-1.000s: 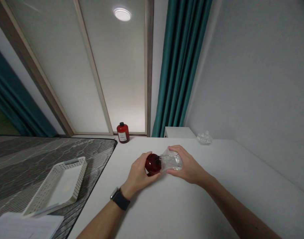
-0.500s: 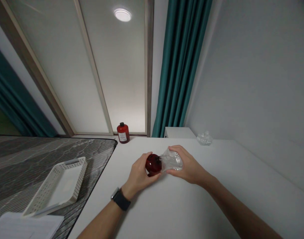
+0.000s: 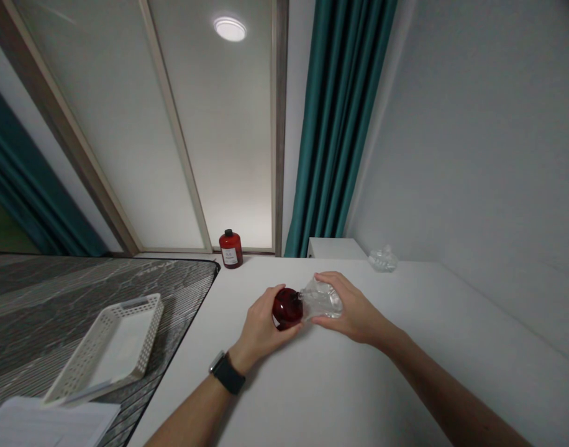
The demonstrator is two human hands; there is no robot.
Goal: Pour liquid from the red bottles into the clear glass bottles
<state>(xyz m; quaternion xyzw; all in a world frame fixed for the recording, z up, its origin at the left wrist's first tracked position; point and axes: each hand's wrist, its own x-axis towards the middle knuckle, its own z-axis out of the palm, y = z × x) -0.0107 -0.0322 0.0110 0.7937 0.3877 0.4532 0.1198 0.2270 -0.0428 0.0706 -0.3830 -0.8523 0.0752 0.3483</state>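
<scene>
My left hand (image 3: 264,320) is wrapped round a dark red bottle (image 3: 287,307) over the white table (image 3: 294,385). Its body is round and glossy, with a bit of pale label showing low on the left. In my right hand (image 3: 352,310) is a clear plastic bottle (image 3: 322,299), tipped on its side. The clear bottle's narrow end meets the red bottle near its dark top; whether one goes inside the other I cannot tell. Fingers and palms hide part of both bottles.
A red bottle with a black cap (image 3: 230,249) stands at the table's back left. Crumpled clear plastic (image 3: 383,259) lies by the wall at the back right. To the left, a white basket (image 3: 147,347) and paper sheets (image 3: 46,425) rest on a grey patterned surface (image 3: 182,282).
</scene>
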